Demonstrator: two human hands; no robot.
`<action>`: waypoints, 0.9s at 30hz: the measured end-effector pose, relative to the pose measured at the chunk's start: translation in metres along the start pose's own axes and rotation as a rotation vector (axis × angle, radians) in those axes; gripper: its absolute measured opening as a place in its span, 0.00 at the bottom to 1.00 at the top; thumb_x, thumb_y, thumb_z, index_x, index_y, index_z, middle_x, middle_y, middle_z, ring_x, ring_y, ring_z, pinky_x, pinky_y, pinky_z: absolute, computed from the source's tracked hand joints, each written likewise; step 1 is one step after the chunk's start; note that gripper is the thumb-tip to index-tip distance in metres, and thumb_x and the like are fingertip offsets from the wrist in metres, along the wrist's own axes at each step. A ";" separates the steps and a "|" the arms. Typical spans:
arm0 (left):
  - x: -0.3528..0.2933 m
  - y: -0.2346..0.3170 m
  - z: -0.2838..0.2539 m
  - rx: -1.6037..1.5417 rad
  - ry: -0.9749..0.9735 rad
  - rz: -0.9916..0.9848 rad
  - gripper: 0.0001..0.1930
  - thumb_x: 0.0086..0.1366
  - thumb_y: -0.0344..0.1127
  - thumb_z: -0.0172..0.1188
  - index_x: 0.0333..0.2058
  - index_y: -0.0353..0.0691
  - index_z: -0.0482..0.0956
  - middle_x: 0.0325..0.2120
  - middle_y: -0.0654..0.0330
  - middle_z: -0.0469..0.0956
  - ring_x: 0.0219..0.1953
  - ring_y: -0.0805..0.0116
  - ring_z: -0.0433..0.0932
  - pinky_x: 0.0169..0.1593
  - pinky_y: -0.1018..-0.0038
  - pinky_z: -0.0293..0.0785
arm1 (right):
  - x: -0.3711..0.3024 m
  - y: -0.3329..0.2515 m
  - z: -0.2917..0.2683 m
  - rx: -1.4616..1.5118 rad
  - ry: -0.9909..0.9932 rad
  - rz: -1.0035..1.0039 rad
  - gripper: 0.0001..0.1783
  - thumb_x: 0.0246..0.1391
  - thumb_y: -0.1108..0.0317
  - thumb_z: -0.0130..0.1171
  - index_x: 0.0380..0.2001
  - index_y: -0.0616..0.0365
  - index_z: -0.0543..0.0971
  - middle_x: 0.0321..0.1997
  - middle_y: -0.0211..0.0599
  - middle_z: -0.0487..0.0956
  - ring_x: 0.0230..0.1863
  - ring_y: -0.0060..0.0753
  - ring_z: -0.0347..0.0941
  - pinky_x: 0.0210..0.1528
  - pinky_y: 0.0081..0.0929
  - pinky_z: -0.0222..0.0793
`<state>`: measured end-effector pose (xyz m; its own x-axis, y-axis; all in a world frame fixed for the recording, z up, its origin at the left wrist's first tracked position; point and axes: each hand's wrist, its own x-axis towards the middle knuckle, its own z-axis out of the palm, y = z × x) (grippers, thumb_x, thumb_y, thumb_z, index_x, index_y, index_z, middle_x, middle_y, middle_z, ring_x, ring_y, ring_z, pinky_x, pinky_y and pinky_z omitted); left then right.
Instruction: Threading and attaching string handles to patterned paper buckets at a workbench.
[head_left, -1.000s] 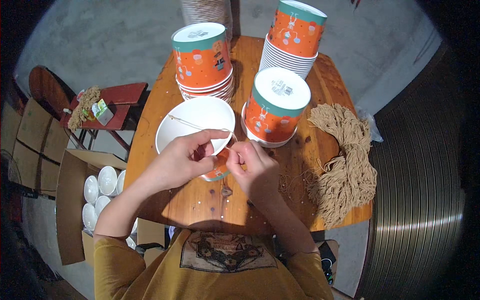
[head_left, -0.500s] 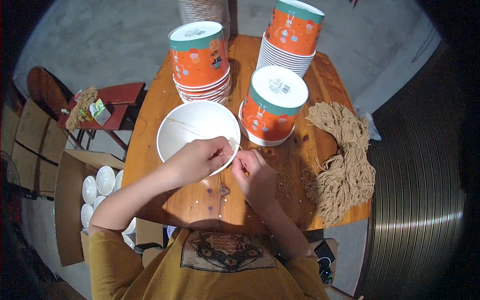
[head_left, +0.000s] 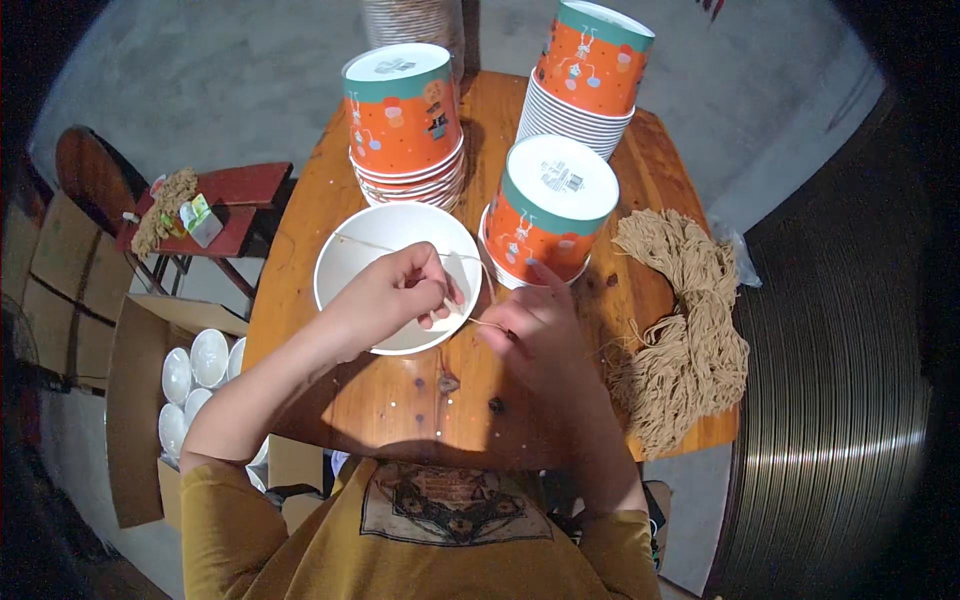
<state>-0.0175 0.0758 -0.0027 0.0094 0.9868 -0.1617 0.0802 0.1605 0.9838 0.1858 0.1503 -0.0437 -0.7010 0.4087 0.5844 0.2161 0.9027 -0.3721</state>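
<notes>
A large white bowl (head_left: 345,280) stands upright on the wooden table, its open side up. A thin tan string (head_left: 368,244) lies across its inside, starting near the far left wall, and loops at the right rim. My left hand (head_left: 398,292) is over the bowl, thumb and fingers pinched on the string. Just right of the rim, my right hand (head_left: 540,325) pinches the string too, and a short stretch runs between both hands. Exactly how the string meets the rim is hard to make out. Nearest my right hand is an upturned orange-and-green paper bucket (head_left: 550,205).
Behind stand an upturned orange bucket stack (head_left: 405,125) and a taller stack (head_left: 590,70). A tan string bundle (head_left: 690,330) lies at the table's right. Lower left, a cardboard box (head_left: 135,400) holds several white bowls. Beyond it is a red bench (head_left: 245,185); ribbed metal sheeting (head_left: 830,400) rises at right.
My hands have moved apart, my right hand shifting right and drawing out a stretch of string. My left hand has risen slightly over the bowl, its fingers curled more.
</notes>
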 end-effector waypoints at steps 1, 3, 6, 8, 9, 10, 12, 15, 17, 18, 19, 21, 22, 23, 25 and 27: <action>0.001 0.002 0.001 -0.049 -0.005 -0.013 0.03 0.61 0.30 0.50 0.30 0.37 0.67 0.31 0.59 0.77 0.30 0.78 0.72 0.36 0.79 0.71 | 0.003 -0.001 -0.001 0.016 -0.019 -0.001 0.05 0.44 0.73 0.63 0.24 0.55 0.76 0.23 0.30 0.74 0.33 0.35 0.73 0.59 0.45 0.59; 0.002 0.006 0.004 -0.126 -0.023 -0.048 0.03 0.61 0.29 0.50 0.31 0.38 0.67 0.31 0.59 0.77 0.30 0.77 0.73 0.36 0.79 0.71 | 0.005 0.004 -0.006 0.126 -0.059 0.029 0.04 0.46 0.73 0.61 0.24 0.56 0.76 0.24 0.30 0.74 0.33 0.32 0.72 0.56 0.41 0.61; 0.006 0.002 0.005 -0.218 -0.077 -0.078 0.03 0.64 0.30 0.51 0.32 0.40 0.68 0.33 0.60 0.76 0.31 0.77 0.73 0.37 0.78 0.72 | 0.010 0.000 -0.012 0.360 -0.088 0.163 0.03 0.50 0.73 0.59 0.25 0.58 0.75 0.25 0.29 0.74 0.31 0.25 0.71 0.49 0.30 0.65; 0.005 -0.001 0.005 -0.245 -0.103 -0.046 0.05 0.63 0.31 0.54 0.36 0.37 0.70 0.31 0.62 0.76 0.33 0.77 0.73 0.41 0.80 0.70 | 0.015 -0.004 -0.010 0.500 -0.082 0.259 0.04 0.52 0.73 0.58 0.25 0.59 0.75 0.25 0.29 0.74 0.31 0.22 0.70 0.44 0.24 0.66; 0.005 -0.003 0.005 -0.245 -0.101 -0.045 0.05 0.63 0.31 0.54 0.36 0.37 0.70 0.31 0.62 0.76 0.33 0.77 0.73 0.41 0.80 0.70 | 0.017 -0.006 -0.008 0.583 -0.105 0.339 0.04 0.53 0.72 0.57 0.26 0.60 0.75 0.25 0.29 0.74 0.31 0.20 0.69 0.39 0.21 0.65; 0.005 -0.005 0.005 -0.203 -0.146 -0.014 0.06 0.63 0.30 0.55 0.38 0.37 0.70 0.31 0.64 0.75 0.34 0.78 0.73 0.42 0.81 0.70 | 0.018 -0.007 -0.009 0.663 -0.126 0.421 0.04 0.54 0.72 0.57 0.27 0.60 0.75 0.26 0.29 0.74 0.31 0.18 0.68 0.35 0.18 0.63; 0.005 -0.005 0.006 -0.161 -0.191 0.019 0.08 0.63 0.29 0.56 0.40 0.36 0.71 0.32 0.65 0.74 0.36 0.78 0.72 0.43 0.81 0.69 | 0.016 -0.004 -0.005 0.649 -0.123 0.384 0.04 0.54 0.72 0.56 0.27 0.60 0.75 0.26 0.29 0.74 0.30 0.17 0.68 0.35 0.19 0.63; 0.005 -0.005 0.009 -0.119 -0.185 0.017 0.08 0.62 0.27 0.57 0.40 0.36 0.72 0.32 0.66 0.73 0.36 0.79 0.71 0.44 0.82 0.68 | 0.016 -0.006 -0.003 0.685 -0.136 0.444 0.04 0.54 0.71 0.56 0.28 0.60 0.75 0.26 0.27 0.75 0.29 0.16 0.67 0.33 0.19 0.63; 0.006 -0.003 0.008 -0.093 -0.181 -0.043 0.06 0.63 0.29 0.57 0.39 0.37 0.74 0.31 0.67 0.74 0.34 0.80 0.70 0.41 0.82 0.68 | 0.017 -0.009 -0.006 0.727 -0.148 0.541 0.04 0.54 0.71 0.56 0.29 0.61 0.74 0.26 0.26 0.74 0.28 0.15 0.66 0.32 0.18 0.63; 0.006 -0.003 0.007 -0.080 -0.180 -0.073 0.06 0.64 0.31 0.56 0.38 0.37 0.75 0.31 0.67 0.74 0.33 0.80 0.70 0.40 0.82 0.68 | 0.018 -0.011 -0.009 0.644 -0.157 0.554 0.04 0.54 0.71 0.57 0.29 0.61 0.74 0.25 0.24 0.73 0.28 0.14 0.65 0.31 0.18 0.62; 0.008 -0.003 0.007 -0.080 -0.183 -0.071 0.06 0.64 0.31 0.56 0.38 0.37 0.75 0.31 0.67 0.74 0.33 0.80 0.70 0.40 0.82 0.68 | 0.018 -0.011 -0.012 0.558 -0.162 0.569 0.04 0.54 0.71 0.57 0.29 0.60 0.74 0.24 0.23 0.72 0.27 0.13 0.64 0.30 0.17 0.61; 0.012 -0.005 0.008 -0.127 -0.174 -0.064 0.06 0.65 0.32 0.55 0.38 0.37 0.75 0.30 0.67 0.74 0.31 0.80 0.70 0.39 0.82 0.68 | 0.011 -0.004 -0.011 0.571 -0.124 0.536 0.04 0.54 0.71 0.57 0.28 0.60 0.74 0.23 0.21 0.71 0.26 0.12 0.63 0.29 0.16 0.60; 0.013 -0.006 0.007 -0.127 -0.173 -0.066 0.06 0.65 0.32 0.55 0.38 0.37 0.75 0.30 0.67 0.74 0.31 0.80 0.70 0.39 0.82 0.68 | 0.011 -0.003 -0.011 0.590 -0.093 0.501 0.05 0.53 0.71 0.58 0.28 0.59 0.73 0.22 0.19 0.69 0.25 0.12 0.61 0.28 0.16 0.59; 0.014 -0.007 0.006 -0.153 -0.174 -0.041 0.07 0.64 0.33 0.56 0.38 0.37 0.75 0.30 0.67 0.75 0.31 0.80 0.71 0.39 0.82 0.69 | 0.012 -0.003 -0.015 0.592 -0.093 0.502 0.05 0.53 0.71 0.58 0.28 0.59 0.73 0.22 0.19 0.69 0.25 0.12 0.61 0.28 0.16 0.59; 0.015 -0.008 0.006 -0.178 -0.179 -0.014 0.08 0.64 0.35 0.57 0.38 0.38 0.75 0.30 0.66 0.76 0.31 0.80 0.71 0.39 0.81 0.69 | 0.018 -0.005 -0.029 0.601 -0.214 0.482 0.05 0.52 0.72 0.59 0.26 0.58 0.72 0.21 0.17 0.67 0.24 0.10 0.59 0.26 0.16 0.57; 0.018 -0.011 0.008 -0.223 -0.220 -0.042 0.08 0.63 0.32 0.57 0.40 0.38 0.75 0.31 0.67 0.76 0.31 0.81 0.71 0.38 0.81 0.69 | 0.023 -0.001 -0.033 0.589 -0.246 0.415 0.06 0.51 0.72 0.61 0.26 0.58 0.73 0.21 0.18 0.67 0.24 0.10 0.59 0.25 0.16 0.57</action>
<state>-0.0103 0.0918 -0.0176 0.2285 0.9545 -0.1916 -0.1357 0.2261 0.9646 0.1921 0.1632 -0.0059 -0.7877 0.5947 0.1609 0.1451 0.4329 -0.8897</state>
